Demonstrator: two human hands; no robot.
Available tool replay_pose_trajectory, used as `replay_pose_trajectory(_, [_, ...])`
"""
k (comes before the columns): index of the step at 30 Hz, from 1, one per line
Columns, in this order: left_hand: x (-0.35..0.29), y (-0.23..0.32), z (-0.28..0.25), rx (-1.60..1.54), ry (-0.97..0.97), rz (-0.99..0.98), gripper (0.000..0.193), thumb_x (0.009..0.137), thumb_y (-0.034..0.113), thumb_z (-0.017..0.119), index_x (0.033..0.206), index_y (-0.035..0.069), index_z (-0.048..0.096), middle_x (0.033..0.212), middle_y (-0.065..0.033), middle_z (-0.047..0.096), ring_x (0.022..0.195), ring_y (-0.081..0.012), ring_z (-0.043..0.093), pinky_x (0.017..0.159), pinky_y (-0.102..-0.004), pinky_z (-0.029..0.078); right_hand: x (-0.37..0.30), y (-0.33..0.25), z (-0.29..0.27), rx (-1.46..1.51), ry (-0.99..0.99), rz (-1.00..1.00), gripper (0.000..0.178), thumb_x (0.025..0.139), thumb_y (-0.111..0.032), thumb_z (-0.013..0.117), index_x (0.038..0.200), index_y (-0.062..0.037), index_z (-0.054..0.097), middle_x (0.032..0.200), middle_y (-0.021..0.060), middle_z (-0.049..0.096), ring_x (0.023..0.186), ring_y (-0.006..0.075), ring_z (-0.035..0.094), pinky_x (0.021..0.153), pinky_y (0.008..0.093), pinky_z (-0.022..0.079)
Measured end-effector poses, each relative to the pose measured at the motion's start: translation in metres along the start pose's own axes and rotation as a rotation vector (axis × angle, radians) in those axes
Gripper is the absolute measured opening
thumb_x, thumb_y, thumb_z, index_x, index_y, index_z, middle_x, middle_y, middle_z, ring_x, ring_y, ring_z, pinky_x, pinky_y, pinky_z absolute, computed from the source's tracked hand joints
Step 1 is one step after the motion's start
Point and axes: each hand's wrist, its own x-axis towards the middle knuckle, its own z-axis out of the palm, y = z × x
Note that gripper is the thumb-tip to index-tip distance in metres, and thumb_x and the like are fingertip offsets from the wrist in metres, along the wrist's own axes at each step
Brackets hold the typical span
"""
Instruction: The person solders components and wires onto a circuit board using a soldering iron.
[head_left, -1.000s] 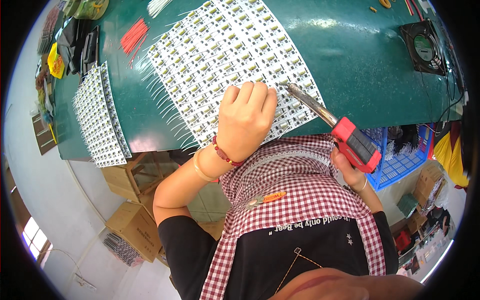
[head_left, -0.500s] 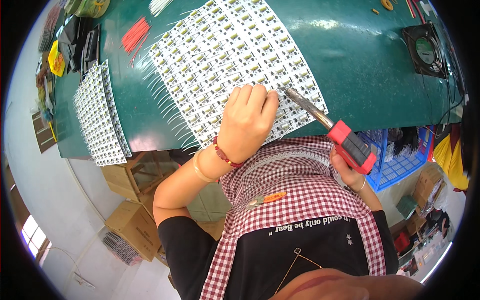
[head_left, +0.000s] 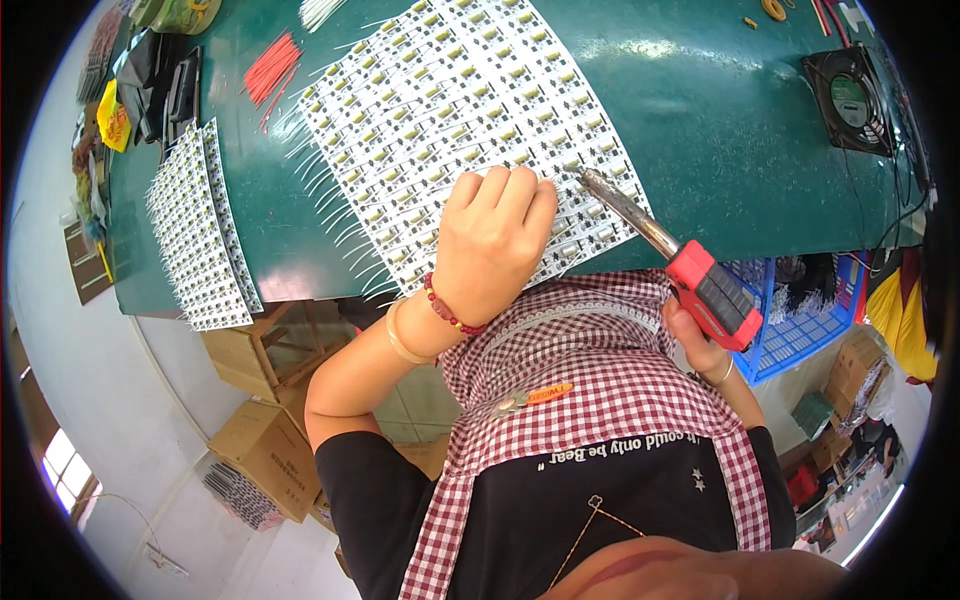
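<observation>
A large white panel of circuit boards (head_left: 440,120), filled with rows of small components, lies on the green table. Thin white wires stick out along its left edge. My left hand (head_left: 495,230) rests on the panel's near part with its fingers curled closed; whatever they pinch is hidden beneath them. In my right hand (head_left: 694,342) is a soldering iron (head_left: 712,292) with a thick red and black handle. Its dark metal tip points up and left over the panel, just right of my left fingers. I cannot tell whether the tip touches the boards.
Two more wired board panels (head_left: 200,230) overhang the table's left edge. Red wires (head_left: 271,68) and white wires (head_left: 319,12) lie at the back. A black fan (head_left: 850,102) stands at the right. Below the table's near edge is a blue crate (head_left: 800,340); cardboard boxes (head_left: 265,460) sit lower left.
The soldering iron has shifted slightly to the right, its tip moving away from my left fingers. My left hand has barely moved.
</observation>
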Motion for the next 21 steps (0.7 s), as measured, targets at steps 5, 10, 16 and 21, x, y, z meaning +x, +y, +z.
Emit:
replay_pose_trajectory(5, [0.0,0.001,-0.019,0.03,-0.063,-0.023,0.019,0.072,0.0,0.065,0.09,0.004,0.067,0.072,-0.0026,0.046,0.068,-0.0188,0.051,0.062,-0.0332,0.038,0.0,0.001,-0.001,0.019,0.011,0.007,0.021,0.068,0.001,0.063,0.088,0.0033,0.065,0.077,0.0129,0.061,0.062,0.0246,0.06,0.055,0.0318,0.047])
replay_pose_trajectory(10, [0.008,-0.01,-0.013,-0.064,0.04,-0.028,0.022,0.069,-0.005,0.063,0.088,0.004,0.067,0.072,-0.0038,0.047,0.068,-0.0205,0.051,0.062,-0.0336,0.039,0.007,-0.01,0.006,0.08,0.049,0.075,0.02,0.07,0.001,0.064,0.09,0.0028,0.065,0.078,0.0122,0.061,0.062,0.0226,0.059,0.056,0.0311,0.046])
replay_pose_trajectory(16, [0.01,-0.017,-0.002,-0.132,0.022,-0.04,0.023,0.067,-0.006,0.062,0.086,0.005,0.067,0.072,-0.0056,0.048,0.07,-0.0228,0.051,0.064,-0.0345,0.042,0.012,-0.012,0.01,0.082,0.017,0.058,0.017,0.075,0.0,0.065,0.092,0.0022,0.064,0.079,0.0097,0.06,0.065,0.0194,0.058,0.057,0.0297,0.046])
replay_pose_trajectory(21, [0.012,-0.017,-0.002,-0.156,-0.007,-0.039,0.023,0.067,-0.007,0.061,0.085,0.005,0.066,0.073,-0.0059,0.047,0.07,-0.0233,0.051,0.065,-0.0347,0.043,0.01,-0.012,0.009,0.074,0.024,0.061,0.016,0.075,-0.002,0.066,0.09,0.0016,0.064,0.078,0.0093,0.059,0.064,0.0192,0.058,0.055,0.0298,0.045])
